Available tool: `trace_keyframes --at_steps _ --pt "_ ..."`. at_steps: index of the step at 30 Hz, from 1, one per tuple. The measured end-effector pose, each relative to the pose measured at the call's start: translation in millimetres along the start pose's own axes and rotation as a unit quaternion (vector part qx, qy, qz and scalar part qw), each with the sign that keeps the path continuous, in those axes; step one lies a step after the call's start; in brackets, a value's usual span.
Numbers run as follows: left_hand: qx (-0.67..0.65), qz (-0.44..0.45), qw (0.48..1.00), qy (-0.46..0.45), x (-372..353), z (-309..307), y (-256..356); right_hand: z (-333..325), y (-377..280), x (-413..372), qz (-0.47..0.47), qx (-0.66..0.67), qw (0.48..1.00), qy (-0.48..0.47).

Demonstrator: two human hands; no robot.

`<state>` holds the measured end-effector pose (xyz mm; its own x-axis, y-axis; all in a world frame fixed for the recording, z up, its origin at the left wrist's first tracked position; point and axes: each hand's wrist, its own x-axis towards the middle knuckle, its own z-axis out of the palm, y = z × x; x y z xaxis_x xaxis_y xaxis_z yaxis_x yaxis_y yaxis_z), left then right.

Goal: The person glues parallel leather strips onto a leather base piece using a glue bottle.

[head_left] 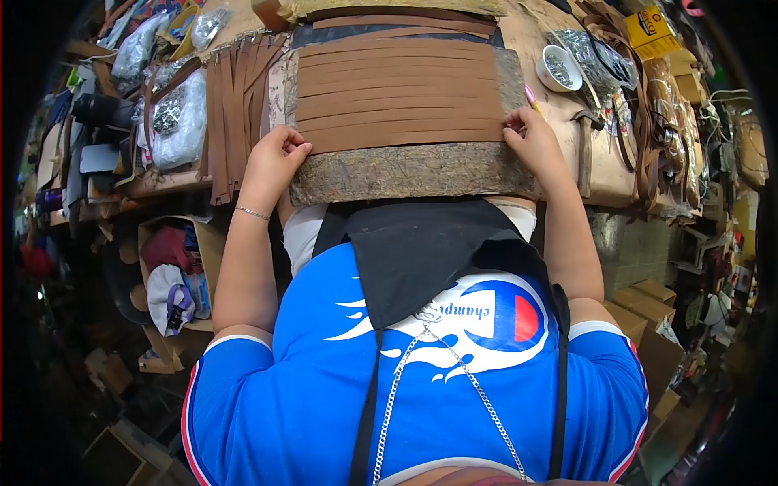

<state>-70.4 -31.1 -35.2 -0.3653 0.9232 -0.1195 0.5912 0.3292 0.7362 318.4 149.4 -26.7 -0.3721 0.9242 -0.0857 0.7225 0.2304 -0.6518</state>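
Note:
Brown leather strips point(397, 93) lie side by side across a worn, rough board point(405, 174) at the edge of the bench. My left hand point(284, 154) is at the left end of the nearest strip, its thumb and fingers pinched together there. At the right end of the same strip, my right hand point(531, 138) has its fingertips closed at the corner. The nearest strip runs straight between both hands. More brown strips point(397, 32) lie beyond, near the far side of the board.
Loose brown straps point(235, 105) hang over the bench edge at left, beside plastic bags point(180, 121). On the right are a white bowl of small metal pieces point(559, 68), a hammer point(585, 150), a pink pen point(532, 99) and a yellow box point(651, 32).

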Motion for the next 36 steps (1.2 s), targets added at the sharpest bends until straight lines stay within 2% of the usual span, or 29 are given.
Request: trace_keyframes --at_steps 2,5,8,9,13,17,21,25,27,31,34,36 --pt "0.005 0.003 1.0 -0.007 0 -1 0 -6 -8 7 0.008 -0.012 1.0 -0.025" --pt "0.025 0.004 1.0 -0.011 -1 -4 6 -12 -21 28 -0.04 -0.059 0.997 -0.014" --pt "0.048 0.001 0.999 -0.005 -1 -6 14 -10 -44 64 -0.12 -0.143 0.982 -0.007" --pt "0.058 -0.003 0.998 -0.006 -2 -7 17 -6 -51 78 -0.123 -0.144 0.982 -0.004" --pt "0.079 0.033 0.996 -0.016 -6 -9 25 19 -59 164 -0.265 -0.143 0.952 0.062" --pt "0.083 0.016 0.996 -0.028 -4 -14 25 37 -87 213 -0.251 -0.154 0.954 0.051" --pt "0.069 0.008 0.998 -0.014 -2 -17 25 67 -88 225 -0.303 -0.248 0.92 -0.003" --pt "0.087 0.067 0.993 0.037 8 -20 27 78 -81 227 -0.317 -0.237 0.918 -0.034" --pt "0.089 0.082 0.992 0.047 15 -20 32 83 -79 226 -0.247 -0.247 0.936 -0.035" --pt "0.082 0.132 0.987 0.042 39 -16 45 79 -75 230 -0.222 -0.222 0.946 -0.075" --pt "0.087 0.159 0.983 0.034 57 -10 52 75 -77 233 -0.251 -0.235 0.935 -0.082" --pt "0.09 0.177 0.979 0.034 72 -5 58 73 -83 237 -0.21 -0.27 0.932 -0.117"
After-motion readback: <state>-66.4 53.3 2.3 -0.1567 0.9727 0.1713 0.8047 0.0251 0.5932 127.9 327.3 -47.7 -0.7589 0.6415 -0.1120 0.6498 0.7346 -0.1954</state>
